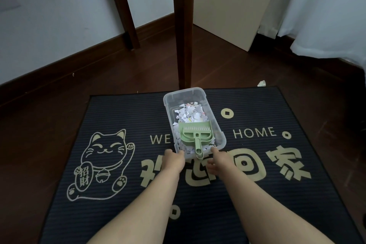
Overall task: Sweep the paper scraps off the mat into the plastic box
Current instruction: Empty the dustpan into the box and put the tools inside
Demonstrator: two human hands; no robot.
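Bare fingers of your left hand (174, 159) are at the near left corner of the box (170, 105); the thumb points up beside the wall and the other fingers curl against the near wall, so this hand seems to hold the corner, but how firm the grip is you cannot tell from here. Your right hand (214, 161) is at the near right corner. Its upper finger touches the rim there, and the lower fingers are spread loosely and partly open below the box, closed on nothing that shows.

Between your two hands the handle of a green dustpan (196, 135) sticks out over the near rim. The pan lies inside the box with a small brush clipped in it, and neither hand touches it.

Under and behind the pan the box holds the scraps (190, 112), a heap of white paper bits with some colour on them. The box is clear plastic and it stands on the mat (122, 111), toward the far edge, over the printed word before "HOME".

One more scrap (261, 83) lies on the wood floor (49, 109) just past the far right corner of the mat. A dark wooden leg (183, 25) stands right behind the box.
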